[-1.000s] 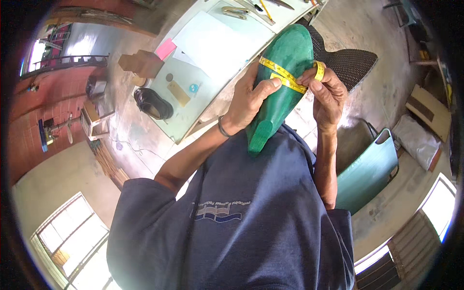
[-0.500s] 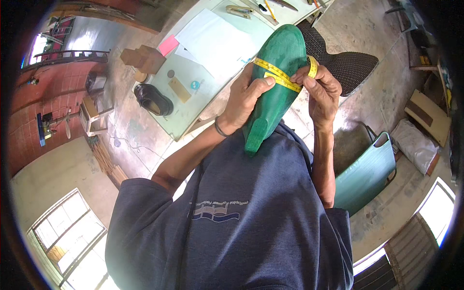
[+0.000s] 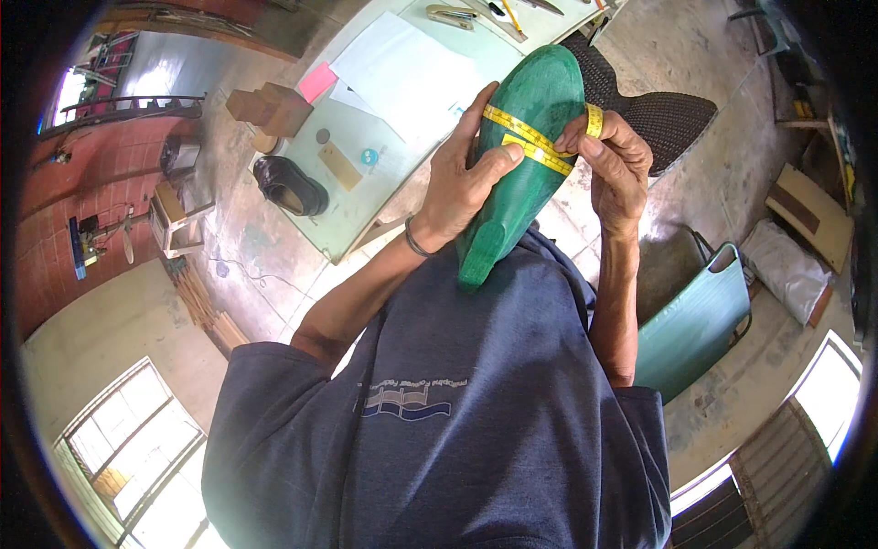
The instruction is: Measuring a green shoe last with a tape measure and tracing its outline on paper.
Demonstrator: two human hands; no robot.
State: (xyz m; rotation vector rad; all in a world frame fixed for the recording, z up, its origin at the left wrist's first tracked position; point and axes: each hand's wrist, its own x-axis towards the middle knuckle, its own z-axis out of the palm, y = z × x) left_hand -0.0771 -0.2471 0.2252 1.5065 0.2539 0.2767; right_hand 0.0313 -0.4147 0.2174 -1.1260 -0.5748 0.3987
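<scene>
Over a worn workshop floor [image 3: 686, 82], wearing a navy shirt [image 3: 476, 366] and holding a green shoe last [image 3: 540, 82] just in front of it, narrow end toward the chest. Clamping the last with the left hand [image 3: 462, 188], thumb pressed by a yellow measuring tape [image 3: 514, 123] wrapped across it. Pinching the tape between thumb and fingers of the right hand [image 3: 622, 174], exact fingertip contact hard to make out. Farther off, on a pale table [image 3: 357, 215], beside a black leather shoe [image 3: 291, 186], white paper [image 3: 402, 78] and a stapler [image 3: 452, 16]. Beyond, at far left, bounded by a red wall [image 3: 101, 210].
</scene>
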